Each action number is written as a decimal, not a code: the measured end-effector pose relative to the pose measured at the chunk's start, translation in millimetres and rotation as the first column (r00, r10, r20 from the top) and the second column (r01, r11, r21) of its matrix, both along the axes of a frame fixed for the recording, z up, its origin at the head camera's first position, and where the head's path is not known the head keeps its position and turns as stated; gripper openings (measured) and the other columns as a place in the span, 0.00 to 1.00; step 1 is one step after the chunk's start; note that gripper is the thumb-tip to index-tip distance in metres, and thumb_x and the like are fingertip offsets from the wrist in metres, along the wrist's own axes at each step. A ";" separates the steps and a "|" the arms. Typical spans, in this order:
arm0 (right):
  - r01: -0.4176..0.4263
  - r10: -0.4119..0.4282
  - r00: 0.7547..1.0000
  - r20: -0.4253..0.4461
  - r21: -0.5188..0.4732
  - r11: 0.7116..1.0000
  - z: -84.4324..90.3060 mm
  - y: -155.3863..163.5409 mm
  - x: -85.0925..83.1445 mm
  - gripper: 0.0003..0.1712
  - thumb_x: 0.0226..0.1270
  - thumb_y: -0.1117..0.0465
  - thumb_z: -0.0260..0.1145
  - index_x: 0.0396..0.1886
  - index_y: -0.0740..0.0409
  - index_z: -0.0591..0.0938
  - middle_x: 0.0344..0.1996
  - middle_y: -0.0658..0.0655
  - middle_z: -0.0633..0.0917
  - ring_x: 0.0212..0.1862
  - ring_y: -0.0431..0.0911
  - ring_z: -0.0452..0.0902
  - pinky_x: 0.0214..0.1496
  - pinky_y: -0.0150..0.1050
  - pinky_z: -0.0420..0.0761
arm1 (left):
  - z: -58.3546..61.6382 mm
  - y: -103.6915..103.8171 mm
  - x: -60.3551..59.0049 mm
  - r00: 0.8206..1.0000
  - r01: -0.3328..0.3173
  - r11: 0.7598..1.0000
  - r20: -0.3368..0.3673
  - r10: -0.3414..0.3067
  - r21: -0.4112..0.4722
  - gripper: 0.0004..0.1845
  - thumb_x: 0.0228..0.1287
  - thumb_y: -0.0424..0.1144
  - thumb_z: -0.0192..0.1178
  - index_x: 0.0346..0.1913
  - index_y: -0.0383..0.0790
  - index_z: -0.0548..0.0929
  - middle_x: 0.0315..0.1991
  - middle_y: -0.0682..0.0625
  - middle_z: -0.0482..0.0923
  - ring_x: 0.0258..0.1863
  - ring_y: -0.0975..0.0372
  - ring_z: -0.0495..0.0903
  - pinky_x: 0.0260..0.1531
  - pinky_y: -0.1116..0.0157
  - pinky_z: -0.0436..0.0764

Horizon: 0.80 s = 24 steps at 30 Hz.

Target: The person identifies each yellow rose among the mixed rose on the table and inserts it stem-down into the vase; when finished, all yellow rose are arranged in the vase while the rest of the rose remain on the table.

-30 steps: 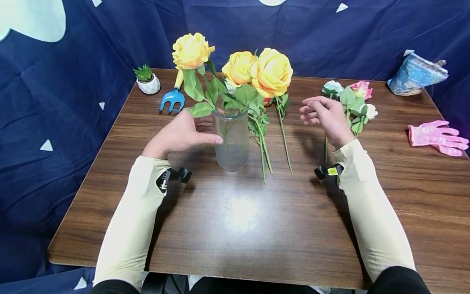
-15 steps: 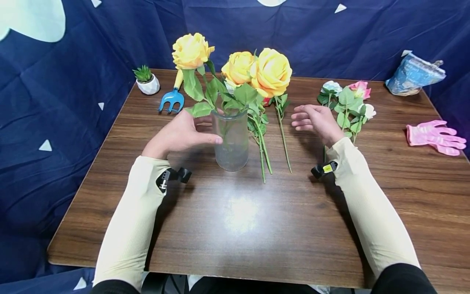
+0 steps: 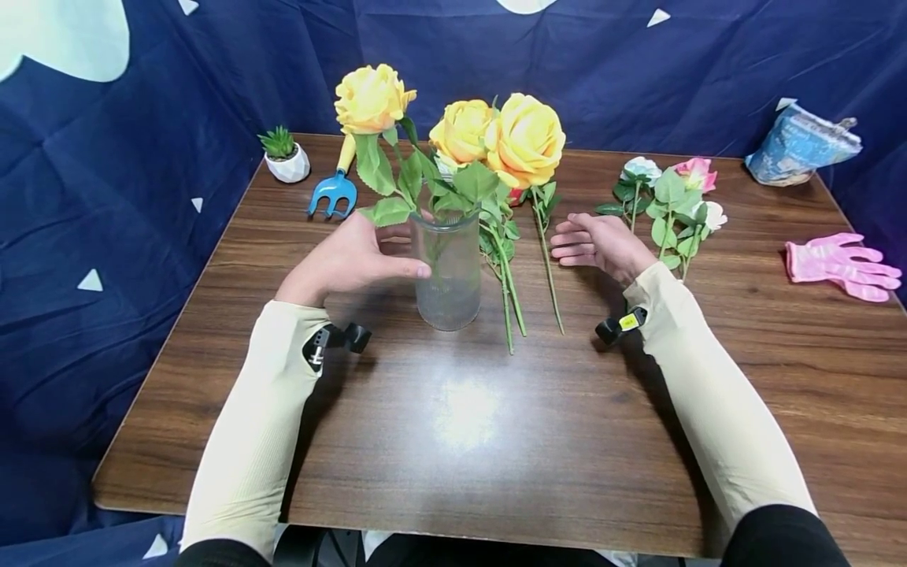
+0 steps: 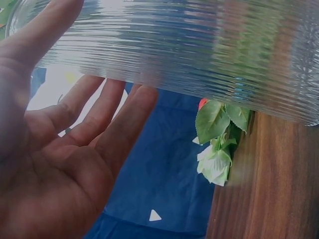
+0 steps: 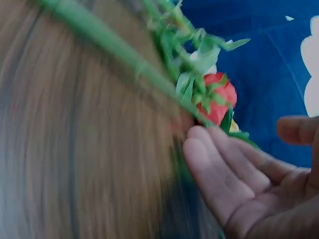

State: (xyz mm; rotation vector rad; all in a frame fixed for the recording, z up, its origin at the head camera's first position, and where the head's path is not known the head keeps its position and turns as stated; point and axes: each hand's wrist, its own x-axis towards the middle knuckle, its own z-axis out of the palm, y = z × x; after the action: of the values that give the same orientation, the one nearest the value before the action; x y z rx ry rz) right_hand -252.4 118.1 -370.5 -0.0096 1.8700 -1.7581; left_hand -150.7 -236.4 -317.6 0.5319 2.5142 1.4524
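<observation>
Ribbed clear glass vase (image 3: 448,272) upright near centre of brown wooden table (image 3: 496,425), holding three yellow artificial roses (image 3: 524,142). Left hand (image 3: 347,256) wrapped round vase's left side, thumb across front, fingers behind glass in left wrist view. Red-budded long-stemmed flower (image 3: 544,252) flat on table just right of vase. Right hand (image 3: 598,240) empty, fingers relaxed and extended, fingertips near that stem; contact not discernible. Toward far left corner: small potted succulent (image 3: 283,153), blue hand rake (image 3: 333,189). Toward right edge: pink rubber gloves (image 3: 843,264).
</observation>
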 end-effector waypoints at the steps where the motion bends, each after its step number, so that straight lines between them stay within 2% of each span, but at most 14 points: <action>1: 0.004 -0.004 1.000 0.022 -0.011 1.000 0.2 -0.4 -0.2 0.28 0.86 0.55 0.47 0.68 0.76 0.68 0.36 0.50 0.90 0.38 0.41 0.89 0.46 0.34 0.89 | 0.0 0.2 0.0 1.000 0.001 1.000 0.005 -0.001 0.010 0.34 0.60 0.32 0.74 0.69 0.33 0.75 0.67 0.41 0.76 0.69 0.49 0.75 0.70 0.55 0.76; 5: 0.012 -0.010 0.998 0.068 -0.028 1.000 -0.7 -2.7 -1.6 0.23 0.85 0.57 0.48 0.63 0.73 0.72 0.35 0.51 0.89 0.38 0.42 0.89 0.46 0.34 0.89 | 0.1 0.3 0.9 1.000 -0.008 0.999 0.018 0.008 0.038 0.33 0.59 0.30 0.75 0.68 0.34 0.76 0.66 0.43 0.78 0.67 0.52 0.77 0.67 0.58 0.79; 17: 0.013 -0.014 0.993 0.119 0.007 1.000 -7.9 -11.9 -6.2 0.13 0.83 0.63 0.49 0.50 0.68 0.77 0.32 0.51 0.88 0.35 0.41 0.87 0.45 0.33 0.89 | -0.8 -0.6 1.5 1.000 -0.017 1.000 0.000 0.017 -0.011 0.35 0.59 0.32 0.75 0.70 0.36 0.75 0.68 0.45 0.76 0.69 0.51 0.75 0.70 0.54 0.75; 22: 0.002 -0.005 0.992 0.125 0.021 1.000 -7.0 -15.2 -6.5 0.11 0.83 0.66 0.49 0.49 0.69 0.76 0.30 0.52 0.87 0.34 0.41 0.86 0.43 0.32 0.89 | -0.4 -0.2 1.1 1.000 -0.012 1.000 0.003 0.012 0.010 0.35 0.59 0.30 0.75 0.70 0.35 0.74 0.68 0.44 0.76 0.69 0.51 0.75 0.69 0.55 0.77; 24: -0.005 0.002 0.993 0.122 0.024 1.000 -7.3 -15.7 -6.5 0.12 0.83 0.67 0.48 0.52 0.71 0.75 0.30 0.52 0.87 0.34 0.40 0.86 0.43 0.31 0.88 | 0.0 -0.3 1.2 1.000 -0.010 1.000 -0.004 0.011 0.006 0.35 0.59 0.31 0.75 0.69 0.35 0.74 0.68 0.44 0.76 0.69 0.51 0.75 0.70 0.55 0.75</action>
State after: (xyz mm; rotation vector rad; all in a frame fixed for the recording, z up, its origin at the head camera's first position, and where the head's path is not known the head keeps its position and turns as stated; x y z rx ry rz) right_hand -258.9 102.4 -377.7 0.1012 1.8025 -1.6944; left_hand -149.5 -236.7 -317.6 0.5238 2.5198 1.4650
